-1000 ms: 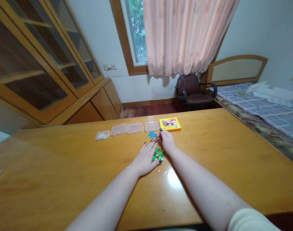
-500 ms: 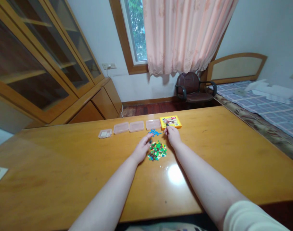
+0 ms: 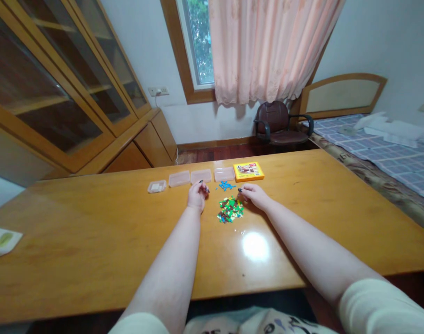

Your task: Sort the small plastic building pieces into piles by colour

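A small heap of green, brown and yellow building pieces (image 3: pixel 230 209) lies on the wooden table (image 3: pixel 93 232). A few separate blue pieces (image 3: pixel 225 186) lie just beyond it. My left hand (image 3: pixel 197 195) rests to the left of the heap with its fingers curled in, and whether it holds anything is hidden. My right hand (image 3: pixel 252 194) lies at the heap's right edge, fingers bent and close together over the table. Behind the blue pieces stand three clear shallow trays (image 3: pixel 201 176), a smaller clear box (image 3: pixel 157 186) and a yellow box (image 3: pixel 248 171).
A paper leaflet (image 3: pixel 1 241) lies at the table's left edge. Glass-door cabinets (image 3: pixel 58 93) line the left wall. A dark office chair (image 3: pixel 279 123) stands under the curtained window, and a bed (image 3: pixel 389 148) runs along the right side.
My left hand has lifted off the heap and moved left, curling its fingers. My right hand has drawn back from the yellow box to the heap's right edge. The camera has pulled back.
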A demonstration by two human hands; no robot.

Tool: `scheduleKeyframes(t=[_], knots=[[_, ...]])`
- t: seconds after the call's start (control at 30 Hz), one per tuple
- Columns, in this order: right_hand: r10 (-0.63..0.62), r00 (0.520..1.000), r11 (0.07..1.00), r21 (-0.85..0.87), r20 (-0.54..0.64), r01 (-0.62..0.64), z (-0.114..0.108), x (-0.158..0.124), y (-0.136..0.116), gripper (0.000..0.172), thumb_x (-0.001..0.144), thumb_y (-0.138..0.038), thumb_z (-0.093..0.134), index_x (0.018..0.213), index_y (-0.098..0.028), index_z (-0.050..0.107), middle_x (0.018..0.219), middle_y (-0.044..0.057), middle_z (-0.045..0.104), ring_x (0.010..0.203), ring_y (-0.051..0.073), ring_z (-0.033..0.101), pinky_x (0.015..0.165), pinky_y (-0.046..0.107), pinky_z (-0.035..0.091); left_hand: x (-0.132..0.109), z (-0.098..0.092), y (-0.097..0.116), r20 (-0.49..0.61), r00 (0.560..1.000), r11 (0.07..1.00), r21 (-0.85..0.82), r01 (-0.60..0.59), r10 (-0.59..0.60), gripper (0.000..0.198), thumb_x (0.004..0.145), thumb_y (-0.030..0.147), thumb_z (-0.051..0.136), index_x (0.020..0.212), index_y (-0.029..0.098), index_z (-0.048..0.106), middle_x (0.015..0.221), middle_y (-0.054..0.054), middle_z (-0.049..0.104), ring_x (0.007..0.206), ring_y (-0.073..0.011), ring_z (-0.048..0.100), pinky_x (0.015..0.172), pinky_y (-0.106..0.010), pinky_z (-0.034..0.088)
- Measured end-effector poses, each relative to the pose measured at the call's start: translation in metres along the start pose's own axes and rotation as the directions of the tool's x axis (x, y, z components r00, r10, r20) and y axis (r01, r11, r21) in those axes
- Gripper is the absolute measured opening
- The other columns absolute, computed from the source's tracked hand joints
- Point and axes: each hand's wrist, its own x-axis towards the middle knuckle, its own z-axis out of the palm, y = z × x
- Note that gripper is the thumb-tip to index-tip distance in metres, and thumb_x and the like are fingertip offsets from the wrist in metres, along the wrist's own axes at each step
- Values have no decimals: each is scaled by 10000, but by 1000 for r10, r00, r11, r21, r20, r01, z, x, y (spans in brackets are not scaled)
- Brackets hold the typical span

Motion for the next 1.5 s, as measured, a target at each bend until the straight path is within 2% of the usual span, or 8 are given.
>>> scheduleKeyframes(t=[0.13,0.3,0.57,0.77,0.9,1.1,1.33,1.5], knots=[[-83,997,987,-137,4,82,-3,-3,-1,290,786,-409,519,654,-160,586,501,-34,513,477,106,448,490,222,335,-3,1,3,218,972,970,241,39,-94,239,727,349,442,554,184,424,468,56,361,432,-79,359,456,-204,314],[-160,987,906,-397,6,149,-3,-1,-4,329,851,-373,460,661,-160,625,548,-10,547,551,129,486,514,224,337,-22,19,0,519,842,675,675,-297,-147,159,732,306,536,738,171,621,649,10,578,622,-127,498,578,-231,374],[-174,984,858,-483,48,175,-5,-4,-7,183,813,-302,524,761,-172,641,627,-3,593,563,130,496,539,235,366,-25,19,9,574,806,543,727,-421,-143,308,724,268,571,1019,179,578,871,-33,611,792,-168,562,740,-301,458],[-244,964,797,-544,107,262,-8,-4,-10,214,763,-308,598,923,-173,645,776,37,631,703,172,548,680,302,431,-26,16,16,676,704,358,726,-588,-215,627,671,302,642,1270,238,469,1406,-80,377,1301,-273,313,1083,-451,253],[-294,894,704,-557,337,441,-8,-7,-17,563,659,-325,710,1185,-210,545,1142,94,576,1050,255,504,922,410,367,-23,15,7,687,702,363,712,-601,-186,509,744,215,542,1251,215,492,1361,-75,446,1272,-226,370,1087,-418,276],[-233,865,678,-564,444,472,-8,-10,-18,835,542,-402,787,1290,-236,457,1248,109,513,1126,280,465,960,443,337,-19,14,8,671,732,442,694,-568,-114,435,732,113,472,1141,216,576,1211,-50,574,1150,-199,491,1041,-407,349],[-283,879,629,-617,384,472,-9,-6,-18,201,768,-257,605,959,-224,659,972,65,662,916,221,566,853,390,401,-22,18,14,711,701,431,647,-629,-45,378,697,56,433,950,214,664,1003,-31,660,984,-181,559,942,-359,415],[-317,867,641,-586,385,495,-6,-6,-20,232,813,-196,513,995,-223,655,975,62,670,926,214,573,855,386,411,-23,20,15,707,705,439,652,-618,-58,315,656,27,409,724,203,661,835,-21,656,871,-173,563,866,-339,438]])
